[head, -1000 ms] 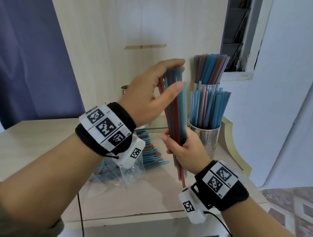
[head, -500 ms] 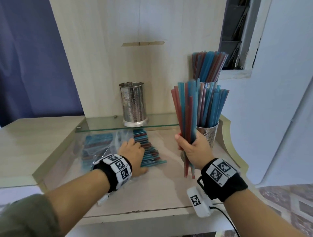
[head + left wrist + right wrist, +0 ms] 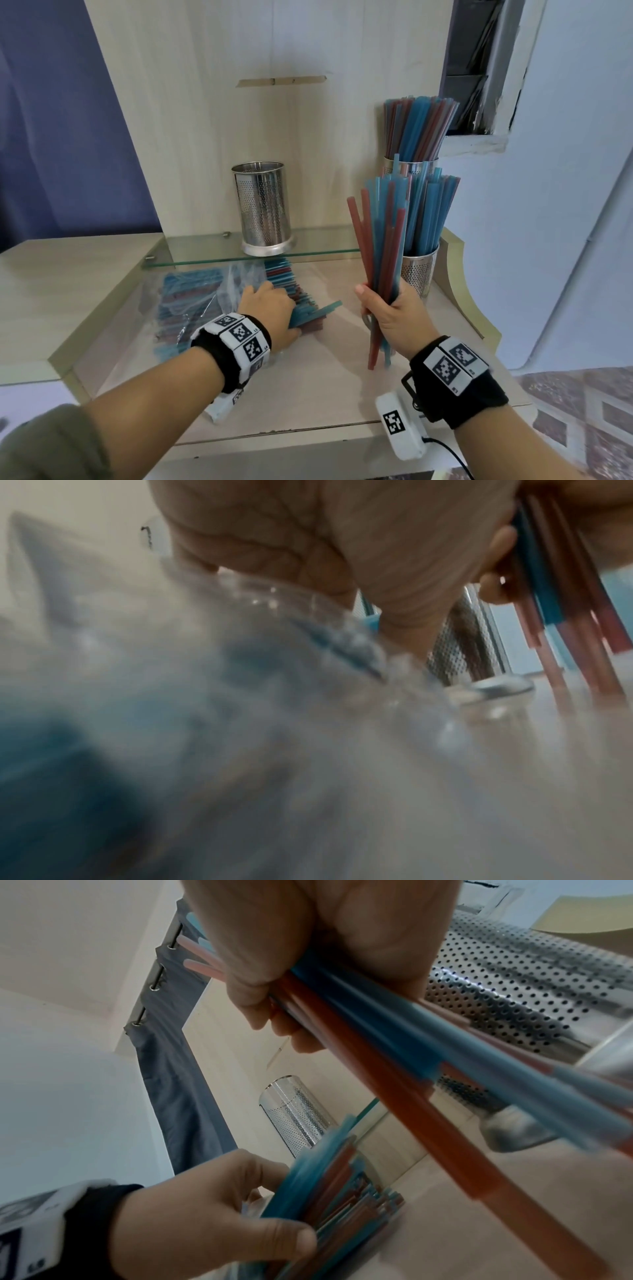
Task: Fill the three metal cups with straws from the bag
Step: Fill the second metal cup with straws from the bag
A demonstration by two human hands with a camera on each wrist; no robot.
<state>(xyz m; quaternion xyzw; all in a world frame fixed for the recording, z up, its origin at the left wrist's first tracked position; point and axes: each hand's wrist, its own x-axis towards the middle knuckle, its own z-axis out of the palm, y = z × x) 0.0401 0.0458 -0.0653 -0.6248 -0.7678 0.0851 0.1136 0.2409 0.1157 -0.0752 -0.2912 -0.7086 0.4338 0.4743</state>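
- Hands first: the right hand grips an upright bundle of red and blue straws, their lower ends hanging just above the wooden desk.
- At 9 o'clock from it, the left hand curls its fingers and thumb round a fresh clump of straws at the mouth of the clear plastic bag, which lies flat under the glass shelf.
- At 11 o'clock from the bundle, the empty perforated metal cup stands on the glass shelf.
- Just behind the bundle at 1 o'clock, two perforated cups, the front cup and the rear cup, stand packed with straws.
- Step in hand, as it appears: gathering a handful for the last cup, with two of three filled.
- Next move likely calls for joining the clump to the bundle, squaring the ends, then lowering them upright into the empty cup without tipping it.
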